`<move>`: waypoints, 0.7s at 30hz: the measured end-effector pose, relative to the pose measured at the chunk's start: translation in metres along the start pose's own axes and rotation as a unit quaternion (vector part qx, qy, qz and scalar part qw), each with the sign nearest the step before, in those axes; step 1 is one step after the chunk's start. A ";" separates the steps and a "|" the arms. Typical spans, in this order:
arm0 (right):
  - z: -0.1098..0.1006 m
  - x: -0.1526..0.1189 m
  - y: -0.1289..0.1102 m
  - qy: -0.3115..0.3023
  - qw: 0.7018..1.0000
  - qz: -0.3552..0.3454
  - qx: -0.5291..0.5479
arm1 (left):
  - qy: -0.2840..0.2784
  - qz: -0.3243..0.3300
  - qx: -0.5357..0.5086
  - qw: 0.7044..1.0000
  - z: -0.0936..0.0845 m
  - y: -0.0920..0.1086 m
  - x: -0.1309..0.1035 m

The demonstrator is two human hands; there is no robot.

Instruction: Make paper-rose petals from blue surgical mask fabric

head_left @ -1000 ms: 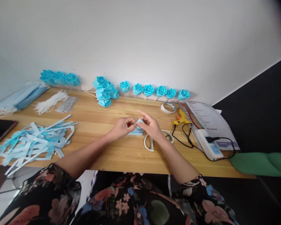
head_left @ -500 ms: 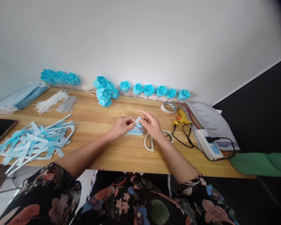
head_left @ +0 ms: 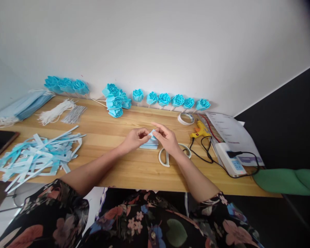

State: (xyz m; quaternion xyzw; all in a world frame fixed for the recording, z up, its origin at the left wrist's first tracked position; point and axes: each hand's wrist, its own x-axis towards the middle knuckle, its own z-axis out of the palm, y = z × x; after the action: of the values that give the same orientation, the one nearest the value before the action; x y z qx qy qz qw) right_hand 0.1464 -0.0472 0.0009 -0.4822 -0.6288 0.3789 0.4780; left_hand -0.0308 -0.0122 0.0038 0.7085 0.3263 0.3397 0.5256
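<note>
Between both hands is a small piece of light blue mask fabric (head_left: 152, 133). My left hand (head_left: 134, 138) pinches its left side with thumb and fingertips. On the other side, my right hand (head_left: 166, 137) grips it between thumb and fingers, with the forefinger stretched forward. Just beneath lies a stack of cut light blue pieces (head_left: 149, 146) on the wooden table (head_left: 129, 170), partly hidden by the hands. White-handled scissors (head_left: 164, 159) lie under my right wrist, their blades hidden.
Several blue fabric flowers (head_left: 164, 99) line the wall. To the left are cut strips (head_left: 41, 156), white cords (head_left: 57, 112), grey wire strips (head_left: 73, 114), face masks (head_left: 23, 103) and a phone (head_left: 1, 141). Rightward are a tape roll (head_left: 186, 118), yellow glue gun (head_left: 200, 129), power strip (head_left: 229, 160) and papers (head_left: 229, 134).
Almost nothing differs. The right hand's outstretched forefinger has shifted very slightly, while both hands stay pinched on the fabric piece in the same place.
</note>
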 end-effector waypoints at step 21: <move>0.001 -0.003 -0.004 0.004 0.999 -0.010 -0.036 | -0.043 0.018 0.036 0.998 0.000 -0.001 -0.004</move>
State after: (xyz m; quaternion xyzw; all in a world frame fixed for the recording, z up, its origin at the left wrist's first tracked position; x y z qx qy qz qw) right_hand 0.1446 -0.0511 0.0034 -0.4941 -0.6449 0.3493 0.4669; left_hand -0.0325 -0.0150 0.0020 0.7469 0.3022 0.3061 0.5070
